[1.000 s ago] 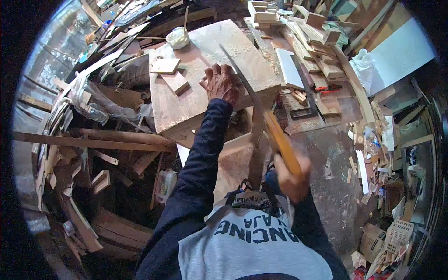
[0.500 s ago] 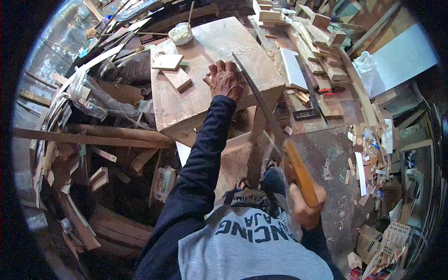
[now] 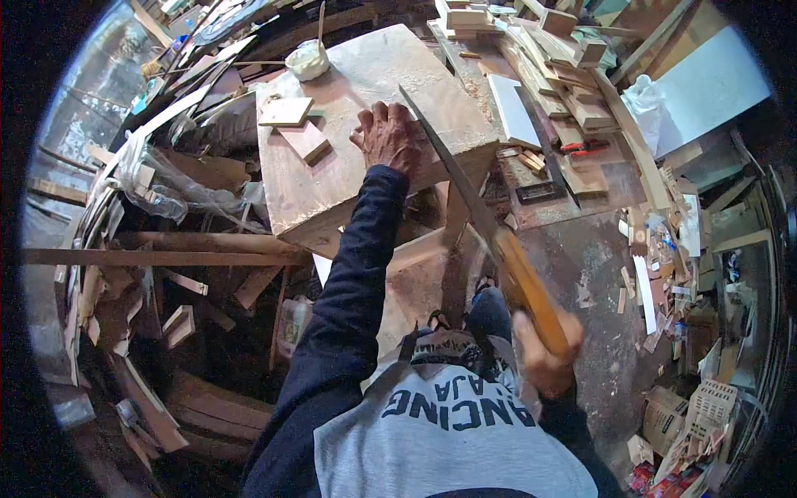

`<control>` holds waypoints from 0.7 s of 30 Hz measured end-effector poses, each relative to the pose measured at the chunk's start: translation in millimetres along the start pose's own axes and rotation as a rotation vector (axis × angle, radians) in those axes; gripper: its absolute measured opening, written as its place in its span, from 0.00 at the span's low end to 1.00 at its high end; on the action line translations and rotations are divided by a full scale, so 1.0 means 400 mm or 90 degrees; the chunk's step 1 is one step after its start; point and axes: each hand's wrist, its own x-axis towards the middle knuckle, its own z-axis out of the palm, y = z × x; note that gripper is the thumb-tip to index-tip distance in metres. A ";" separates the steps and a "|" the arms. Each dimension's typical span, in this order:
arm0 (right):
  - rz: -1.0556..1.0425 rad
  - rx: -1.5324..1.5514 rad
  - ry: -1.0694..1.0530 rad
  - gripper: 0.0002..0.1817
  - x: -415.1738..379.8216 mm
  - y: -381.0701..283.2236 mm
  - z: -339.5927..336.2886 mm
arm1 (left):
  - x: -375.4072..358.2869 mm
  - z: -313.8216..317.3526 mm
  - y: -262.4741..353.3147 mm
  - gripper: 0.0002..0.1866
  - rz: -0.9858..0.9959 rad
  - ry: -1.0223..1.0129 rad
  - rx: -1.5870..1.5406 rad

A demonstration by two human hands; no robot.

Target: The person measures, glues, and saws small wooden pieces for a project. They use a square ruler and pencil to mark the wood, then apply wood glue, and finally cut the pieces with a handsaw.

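My right hand (image 3: pixel 548 353) is wrapped around the yellow-brown wooden handle (image 3: pixel 531 295) of a handsaw. Its long dark blade (image 3: pixel 452 166) slants up and left across the near edge of a wooden box-like workbench (image 3: pixel 324 195), the tip lying over the top. Just left of the blade, my left hand (image 3: pixel 387 139) presses down on the bench top with fingers apart and bent. Whether a piece of wood lies under that palm is hidden. Further left, two small wood blocks rest on the bench, a pale one (image 3: pixel 285 111) partly over a pinkish one (image 3: pixel 304 141).
A white tub (image 3: pixel 307 61) with a stick stands at the bench's far left corner. To the right, a low table holds stacked boards (image 3: pixel 573 95) and red-handled pliers (image 3: pixel 584 148). Wood scraps (image 3: pixel 652 290) litter the right-hand floor; a long beam (image 3: pixel 158 257) juts in from the left.
The view has shifted slightly, so the bench appears further left and higher. My right hand and the saw handle have moved a little forward. My left hand keeps its place on the bench.
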 end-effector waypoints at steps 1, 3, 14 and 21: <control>0.006 0.015 -0.009 0.03 0.036 0.016 0.032 | 0.001 0.006 -0.001 0.21 -0.006 -0.005 0.020; 0.056 0.055 -0.029 0.04 0.114 0.036 0.090 | 0.000 0.029 -0.015 0.17 0.016 0.046 0.028; -0.030 0.039 -0.002 0.24 0.061 0.021 0.030 | -0.001 0.006 -0.001 0.20 -0.004 0.035 0.004; 0.046 0.107 -0.009 0.23 0.172 0.008 0.101 | 0.010 0.079 -0.062 0.16 0.055 0.089 -0.031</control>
